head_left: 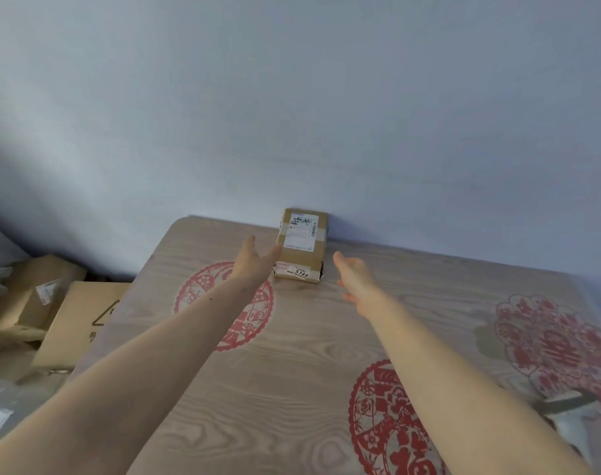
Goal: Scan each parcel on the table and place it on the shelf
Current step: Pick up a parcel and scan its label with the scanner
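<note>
Reaching out across the table [292, 389] with its red paper-cut prints, I see both arms stretched forward: my left hand [254, 260] spread wide, fingertips at the parcel's [301, 245] left edge, my right hand [355, 274] relaxed just beside it; the parcel sits against the far wall [326, 97].

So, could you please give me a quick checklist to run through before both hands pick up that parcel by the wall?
1. Parcel in view and lying flat on the table: ok.
2. Left hand open, fingertips at the parcel's left side: ok.
3. Right hand open, apart from the parcel's right side: ok.
4. Label facing up for scanning: ok.
5. Scanner within reach: cannot tell.
6. Shelf free for placing: cannot tell, out of view.
</note>
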